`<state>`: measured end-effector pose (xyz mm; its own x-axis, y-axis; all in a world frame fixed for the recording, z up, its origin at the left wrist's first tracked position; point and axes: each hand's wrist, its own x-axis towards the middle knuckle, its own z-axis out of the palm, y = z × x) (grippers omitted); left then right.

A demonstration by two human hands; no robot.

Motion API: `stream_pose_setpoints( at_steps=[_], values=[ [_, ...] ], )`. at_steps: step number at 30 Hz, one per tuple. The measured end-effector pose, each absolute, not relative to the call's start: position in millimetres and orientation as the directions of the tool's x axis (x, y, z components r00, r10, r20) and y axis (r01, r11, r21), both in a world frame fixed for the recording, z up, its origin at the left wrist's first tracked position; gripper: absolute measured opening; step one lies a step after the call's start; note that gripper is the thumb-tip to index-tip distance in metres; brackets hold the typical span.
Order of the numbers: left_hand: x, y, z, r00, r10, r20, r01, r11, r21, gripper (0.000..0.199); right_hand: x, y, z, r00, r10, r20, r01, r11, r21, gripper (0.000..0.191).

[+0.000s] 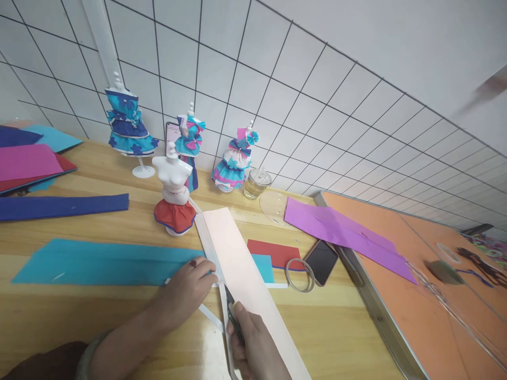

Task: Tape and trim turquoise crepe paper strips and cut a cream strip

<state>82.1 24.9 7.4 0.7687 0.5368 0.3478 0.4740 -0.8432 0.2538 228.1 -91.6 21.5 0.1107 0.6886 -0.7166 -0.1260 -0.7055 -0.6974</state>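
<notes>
Fingertips together, my left hand (194,282) presses on the narrow white strip (206,240) along the left edge of a long pale pink sheet (241,264). My right hand (255,338) is closed round a slim dark cutting tool that looks like a utility knife (236,323). Its dark tip lies at the border of strip and sheet, just below my left fingers. Under my left hand runs a long teal piece (106,262). A loose white strip (211,317) lies between my hands. Beyond them stands a small white mannequin (173,171) in a red skirt (174,215).
Three dressed mannequins (129,124) and a glass cup (257,183) stand along the tiled wall. Dark blue fabric (63,207) lies left. To the right are a red piece (273,253), a tape roll (300,275), a phone (321,262), purple sheet (340,227) and metal-edged orange board (428,316).
</notes>
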Motion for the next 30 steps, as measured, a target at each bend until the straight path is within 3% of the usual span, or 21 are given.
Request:
stream_pose_setpoints(
  at_steps=[5,12,23,30],
  values=[
    [82,26,5,0.784,0.512,0.351,0.464,-0.859,0.217,0.030,230,-95,20,0.095,0.692,-0.715,-0.166,-0.698,-0.697,0.049],
    [81,24,5,0.774,0.507,0.379,0.438,-0.861,0.257,0.027,226,-87,30,0.060,0.696,-0.716,-0.246,-0.685,-0.686,0.049],
    [81,23,5,0.758,0.507,0.409,0.422,-0.861,0.286,0.024,222,-63,38,0.100,0.683,-0.723,-0.147,-0.709,-0.690,0.051],
    [80,23,8,0.770,0.527,0.360,0.451,-0.848,0.279,0.025,227,-73,30,0.079,0.679,-0.729,-0.220,-0.702,-0.678,0.051]
  ],
)
